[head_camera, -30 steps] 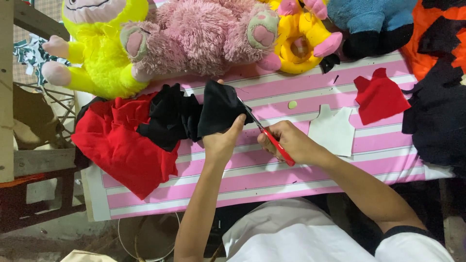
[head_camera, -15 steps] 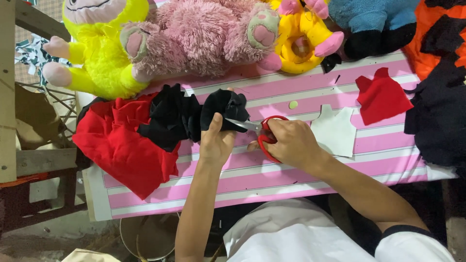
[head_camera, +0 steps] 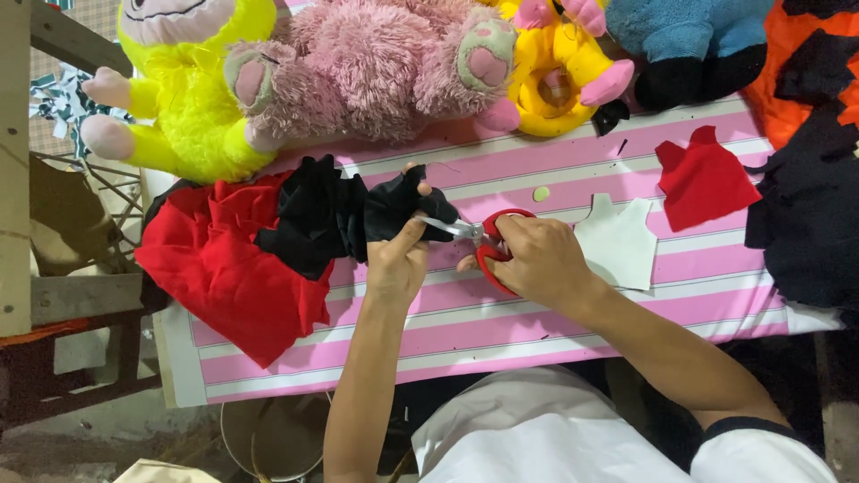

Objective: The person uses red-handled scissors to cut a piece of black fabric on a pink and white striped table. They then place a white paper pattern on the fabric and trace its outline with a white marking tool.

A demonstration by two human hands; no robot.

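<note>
Pinched between thumb and fingers, the left hand (head_camera: 395, 261) has a closed grip on a scrap of black fabric (head_camera: 403, 207), lifting its edge off the counter (head_camera: 465, 331), while the right hand (head_camera: 537, 264) is curled shut through the red loops of the scissors (head_camera: 479, 240), whose short metal blades point left and meet the cloth just beside the left thumb. That scrap joins a larger bunch of crumpled black cloth (head_camera: 309, 215) lying on a rumpled sheet of red fabric (head_camera: 228, 273), which spills over the counter's left edge. Bare pink-and-white striped surface runs in front of the hands toward the near edge, giving open room there; to the right, a white cut-out piece (head_camera: 620, 241) lies just beside the right hand, and a red cut piece (head_camera: 705, 182) sits well apart from it. Along the far edge, the room is crowded by plush toys: a yellow toy (head_camera: 188, 107), a shaggy pink toy (head_camera: 376, 63), a yellow ring-shaped toy (head_camera: 555, 80) and a blue and black toy (head_camera: 689, 45), all cut off by the top of the view. Dark and orange cloth (head_camera: 805, 179) runs out of the right side. Most of the scissor handle is hidden under the right fingers, so how far the blades stand apart is hard to make out. A small pale round bit (head_camera: 541, 193) lies on a stripe beyond the scissors.
</note>
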